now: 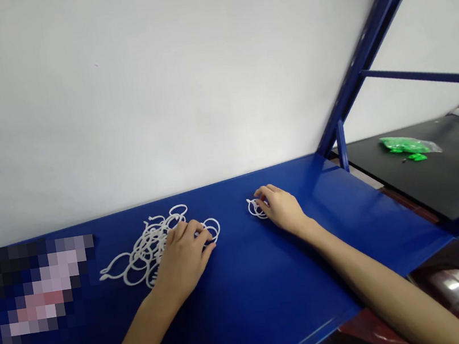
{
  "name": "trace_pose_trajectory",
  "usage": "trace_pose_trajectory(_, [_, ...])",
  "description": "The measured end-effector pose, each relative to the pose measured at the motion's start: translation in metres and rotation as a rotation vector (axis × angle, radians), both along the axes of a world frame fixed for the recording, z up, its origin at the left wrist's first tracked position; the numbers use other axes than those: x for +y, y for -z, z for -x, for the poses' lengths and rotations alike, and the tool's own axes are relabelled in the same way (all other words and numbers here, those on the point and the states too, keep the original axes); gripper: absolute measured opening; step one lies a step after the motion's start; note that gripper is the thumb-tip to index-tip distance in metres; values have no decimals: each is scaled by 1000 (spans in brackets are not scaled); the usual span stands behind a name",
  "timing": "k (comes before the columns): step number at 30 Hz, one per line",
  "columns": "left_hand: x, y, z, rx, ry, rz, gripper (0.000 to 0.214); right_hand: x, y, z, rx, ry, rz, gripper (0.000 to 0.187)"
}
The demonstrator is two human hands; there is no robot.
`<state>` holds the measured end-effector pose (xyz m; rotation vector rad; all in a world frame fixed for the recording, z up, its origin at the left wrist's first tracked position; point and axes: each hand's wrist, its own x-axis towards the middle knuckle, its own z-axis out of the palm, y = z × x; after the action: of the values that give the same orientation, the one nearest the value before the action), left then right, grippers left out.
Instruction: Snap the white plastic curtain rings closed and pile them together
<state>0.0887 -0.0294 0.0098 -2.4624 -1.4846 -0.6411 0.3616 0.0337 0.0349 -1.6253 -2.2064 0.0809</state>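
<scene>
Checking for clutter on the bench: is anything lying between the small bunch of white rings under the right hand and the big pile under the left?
Nothing visible does. Bare blue table separates the small bunch at the right hand from the big pile under the left hand.

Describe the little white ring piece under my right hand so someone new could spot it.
On the blue shelf, look right of the tangled pile of white rings. The small white ring piece lies alone at the right hand fingertips, apart from the pile.

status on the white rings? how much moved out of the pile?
Done: a small cluster of white rings lies apart under the right hand. In hand: the left hand rests on the main pile. Left: most rings remain tangled there.
</scene>
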Motion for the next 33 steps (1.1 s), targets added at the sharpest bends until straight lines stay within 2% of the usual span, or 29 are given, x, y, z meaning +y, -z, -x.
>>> trace_pose_trajectory(10, [1, -1, -3, -106, -30, 29, 16, 4, 4, -5, 79, 26, -20, 14])
trace_pose_trajectory(13, [2, 1, -3, -103, -20, -15, 19, 3, 4, -3, 111, 27, -90, 20])
trace_pose_trajectory(15, [1, 2, -4, -81, -2, -25, 17, 0, 4, 0, 131, -42, -156, 22])
trace_pose_trajectory(18, [0, -1, -6, -68, 7, -26, 14, -9, 5, 8, 181, -221, -188, 22])
trace_pose_trajectory(20, [-2, -5, -8, -83, 23, -28, 15, -17, 5, 15, 221, -336, -146, 23])
trace_pose_trajectory(23, [-6, -11, -12, -112, 123, -3, 19, -28, 5, 24, 325, -441, -3, 26])
trace_pose_trajectory(25, [-8, -13, -14, -119, 206, 16, 21, -32, 6, 29, 434, -457, 109, 27])
trace_pose_trajectory(28, [-11, -14, -16, -139, 265, 26, 20, -33, 9, 33, 578, -445, 215, 18])
trace_pose_trajectory(30, [-12, -13, -18, -167, 246, 40, 19, -31, 12, 33, 641, -438, 255, 11])
trace_pose_trajectory(33, [-12, -10, -19, -236, 145, 68, 19, -29, 15, 32, 682, -450, 287, 9])
